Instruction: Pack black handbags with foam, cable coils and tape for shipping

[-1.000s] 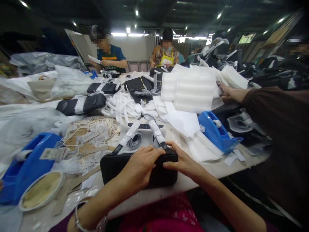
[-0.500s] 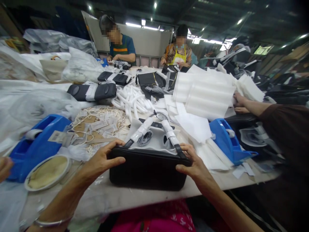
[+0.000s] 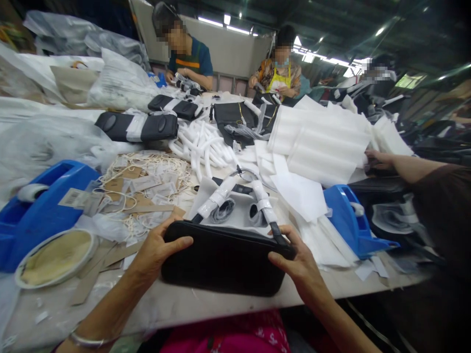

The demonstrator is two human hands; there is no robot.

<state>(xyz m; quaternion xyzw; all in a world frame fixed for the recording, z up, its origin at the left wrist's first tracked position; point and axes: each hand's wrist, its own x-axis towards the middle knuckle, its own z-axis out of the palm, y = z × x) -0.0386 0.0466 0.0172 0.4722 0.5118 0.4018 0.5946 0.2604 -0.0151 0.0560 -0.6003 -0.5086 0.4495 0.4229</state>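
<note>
A black handbag (image 3: 224, 257) lies on the table edge in front of me, its two handles (image 3: 235, 196) wrapped in white protective strips and laid away from me. My left hand (image 3: 156, 250) grips the bag's left end, thumb on top. Closed round the right top corner, beside a handle's base, is my right hand (image 3: 300, 262). Both hands hold the bag slightly tilted.
A blue tape dispenser (image 3: 40, 211) and a tape roll (image 3: 55, 257) sit at left, another blue dispenser (image 3: 349, 220) at right. Paper tags with strings (image 3: 143, 189), white foam sheets (image 3: 320, 142) and wrapped bags (image 3: 138, 126) cover the table. A co-worker's arm (image 3: 408, 166) reaches in from the right; two people work at the far end.
My left hand moved from the bag's top middle to its left end. Both hands now grip the ends, and the bag has tipped a little.
</note>
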